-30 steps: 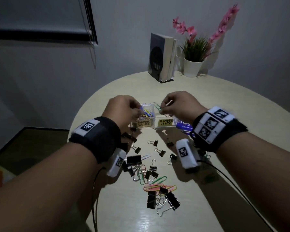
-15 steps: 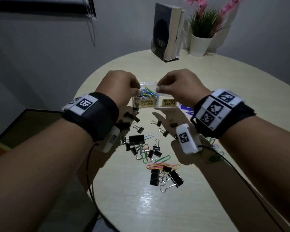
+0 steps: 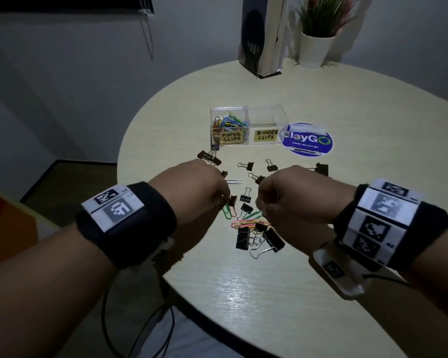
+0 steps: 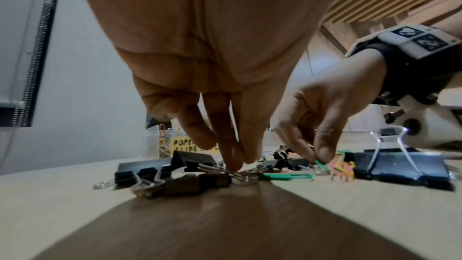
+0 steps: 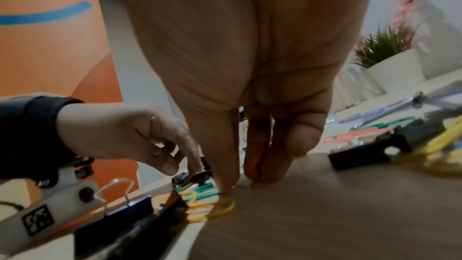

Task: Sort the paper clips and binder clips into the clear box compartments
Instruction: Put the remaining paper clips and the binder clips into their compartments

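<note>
both hands reach down into the pile of clips

the clear box stands on the far part of the surface. its left compartment, marked for paper clips, is already full of coloured ones. the right compartment, marked for binder clips, looks empty. the rest lies loose between the box and the person: black binder clips and coloured paper clips, mixed together and partly on top of each other.

the left hand points its fingertips down, bunched onto the wire handle of a small binder clip. i cannot tell if it pinches already or only touches. the right hand comes down with thumb and finger close together just at the yellow and pink paper clips. whether it holds one, i cannot tell.

i think the paper clips are light, thin and springy, lie flat and hook into each other, so it is better to slide a nail under one loop and lift slowly. the binder clips are stiff and a little heavier. their raised wire handles, or the black body at its sides, give the best hold.
</note>
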